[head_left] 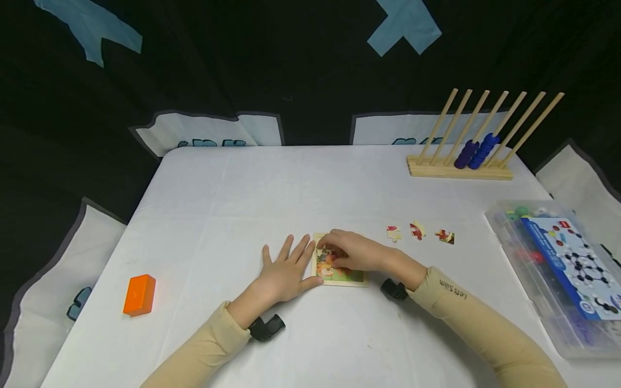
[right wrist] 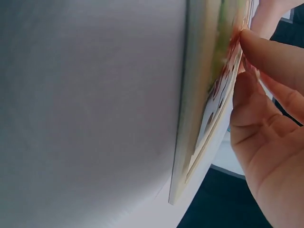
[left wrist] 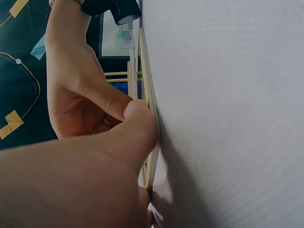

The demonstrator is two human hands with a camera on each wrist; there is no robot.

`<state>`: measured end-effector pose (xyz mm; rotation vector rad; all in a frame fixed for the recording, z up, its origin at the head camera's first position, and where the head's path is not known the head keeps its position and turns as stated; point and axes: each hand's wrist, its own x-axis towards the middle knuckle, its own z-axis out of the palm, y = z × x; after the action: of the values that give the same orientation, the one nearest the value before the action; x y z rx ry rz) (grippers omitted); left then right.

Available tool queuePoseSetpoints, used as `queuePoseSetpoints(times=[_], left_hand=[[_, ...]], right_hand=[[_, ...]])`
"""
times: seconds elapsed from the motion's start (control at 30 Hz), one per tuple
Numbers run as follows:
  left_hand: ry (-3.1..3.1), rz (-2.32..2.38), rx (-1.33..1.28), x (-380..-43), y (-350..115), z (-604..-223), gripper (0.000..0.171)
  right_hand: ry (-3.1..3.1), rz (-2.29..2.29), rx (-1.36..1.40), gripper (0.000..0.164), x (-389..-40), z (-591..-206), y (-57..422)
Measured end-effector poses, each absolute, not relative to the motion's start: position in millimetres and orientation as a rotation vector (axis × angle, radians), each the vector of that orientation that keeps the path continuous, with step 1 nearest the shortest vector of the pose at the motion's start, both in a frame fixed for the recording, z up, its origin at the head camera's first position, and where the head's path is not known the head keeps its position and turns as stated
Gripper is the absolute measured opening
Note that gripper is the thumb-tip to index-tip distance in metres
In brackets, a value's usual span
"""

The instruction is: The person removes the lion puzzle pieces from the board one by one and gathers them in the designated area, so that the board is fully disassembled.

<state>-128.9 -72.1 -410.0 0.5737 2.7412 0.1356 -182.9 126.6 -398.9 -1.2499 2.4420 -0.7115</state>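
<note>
A small framed jigsaw puzzle [head_left: 356, 276] with a colourful cartoon picture lies in front of the person, its light wooden edge showing in the left wrist view. The left hand [head_left: 285, 275] rests beside it with fingers spread; its thumb [left wrist: 140, 116] lies against the frame's near left edge. Over the upper part of the puzzle, the right hand [head_left: 356, 250] bends its fingers down and pinches a puzzle piece, mostly hidden by the fingertips [right wrist: 244, 40]. Three loose puzzle pieces lie right of the frame: one [head_left: 393, 233], another [head_left: 417, 230] and a third [head_left: 444, 236].
An orange block [head_left: 139, 295] sits at the left of the white table [head_left: 233, 199]. At the back right stands a wooden peg rack [head_left: 458, 171] with blue and purple beads. A clear plastic case [head_left: 521, 269] with a blue molecule-model booklet [head_left: 577, 264] lies along the right edge.
</note>
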Motion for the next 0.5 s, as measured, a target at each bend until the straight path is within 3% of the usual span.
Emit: queuePoseSetpoints(times=[0.2,0.5], left_hand=[[2.737,0.119,0.570,-129.0,-71.8,-408.8,0.082],[2.736,0.117,0.571,-128.4,-71.6,-408.8,0.082]], right_hand=[[2.424,-0.712,-1.278,0.032,-187.0,-399.3,122.7],[2.423,-0.594,-1.334,0.041,-189.8,-397.6,122.7]])
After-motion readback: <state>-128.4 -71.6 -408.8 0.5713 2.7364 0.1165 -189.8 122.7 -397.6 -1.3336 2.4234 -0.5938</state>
